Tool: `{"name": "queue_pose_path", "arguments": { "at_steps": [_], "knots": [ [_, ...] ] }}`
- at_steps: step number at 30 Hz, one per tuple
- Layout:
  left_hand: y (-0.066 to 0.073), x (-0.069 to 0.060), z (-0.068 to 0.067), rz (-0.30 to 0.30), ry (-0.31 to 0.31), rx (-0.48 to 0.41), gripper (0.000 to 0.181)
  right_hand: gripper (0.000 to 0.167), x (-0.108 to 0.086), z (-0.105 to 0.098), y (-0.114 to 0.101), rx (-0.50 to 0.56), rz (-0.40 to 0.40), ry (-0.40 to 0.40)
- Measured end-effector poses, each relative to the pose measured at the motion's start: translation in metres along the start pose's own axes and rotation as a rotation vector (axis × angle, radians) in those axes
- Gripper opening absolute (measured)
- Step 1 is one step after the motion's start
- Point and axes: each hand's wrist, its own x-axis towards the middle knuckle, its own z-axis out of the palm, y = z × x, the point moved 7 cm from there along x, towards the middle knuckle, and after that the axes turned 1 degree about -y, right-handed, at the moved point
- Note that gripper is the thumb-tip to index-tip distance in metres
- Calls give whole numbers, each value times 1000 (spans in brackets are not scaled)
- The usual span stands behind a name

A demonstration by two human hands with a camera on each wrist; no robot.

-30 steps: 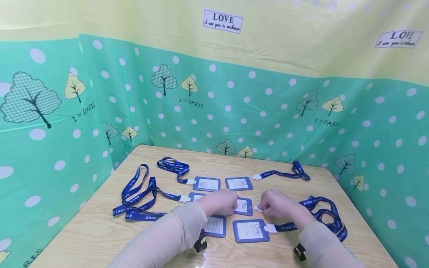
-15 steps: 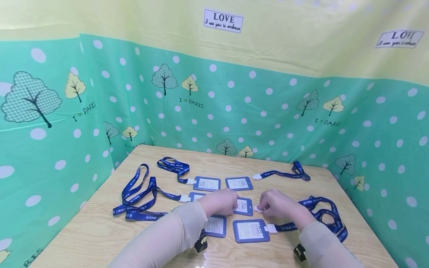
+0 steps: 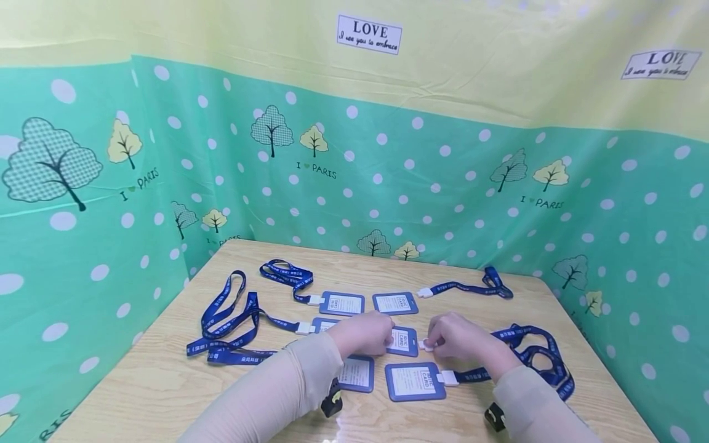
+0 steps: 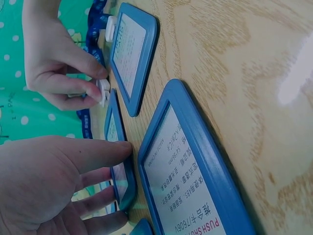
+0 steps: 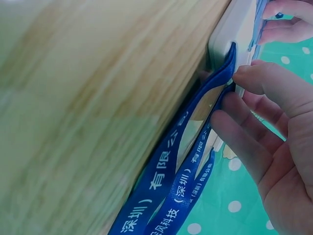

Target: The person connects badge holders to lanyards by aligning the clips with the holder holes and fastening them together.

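Observation:
My left hand (image 3: pixel 365 334) holds a blue badge holder (image 3: pixel 405 342) in the middle of the right column. In the left wrist view its thumb lies on the near edge of that badge holder (image 4: pixel 129 183), with fingers at the far edge. My right hand (image 3: pixel 456 337) pinches a white lanyard clip (image 3: pixel 425 346) at the slotted end of the same holder. The left wrist view shows this clip (image 4: pixel 103 89) between thumb and finger, close against the holder; whether it is fastened cannot be told. A blue lanyard (image 3: pixel 512 334) runs out behind the right hand.
Nearer lies another badge holder (image 3: pixel 412 383) with its white clip (image 3: pixel 447 378) at its end. Behind, a badge holder (image 3: pixel 394 303) lies beside a separate clip (image 3: pixel 424 293). On the left are several holders, one clipped to a looped lanyard (image 3: pixel 285 274). A patterned curtain (image 3: pixel 354 154) surrounds the wooden table (image 3: pixel 183 394).
My right hand has brought the white clip slightly left, up to the end of the badge holder. The left hand stays in place on the holder.

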Motion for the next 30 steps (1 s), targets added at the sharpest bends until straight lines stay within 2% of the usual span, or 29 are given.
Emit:
{"name": "queue_pose_path", "arguments": {
  "at_steps": [13, 19, 30],
  "knots": [
    [-1, 0, 1, 17, -1, -11, 17, 21, 1, 2, 1, -4, 9, 0],
    [-4, 4, 4, 30, -12, -22, 15, 22, 2, 1, 1, -5, 19, -8],
    [-6, 5, 6, 19, -4, -33, 19, 15, 3, 2, 0, -7, -4, -9]
  ]
}}
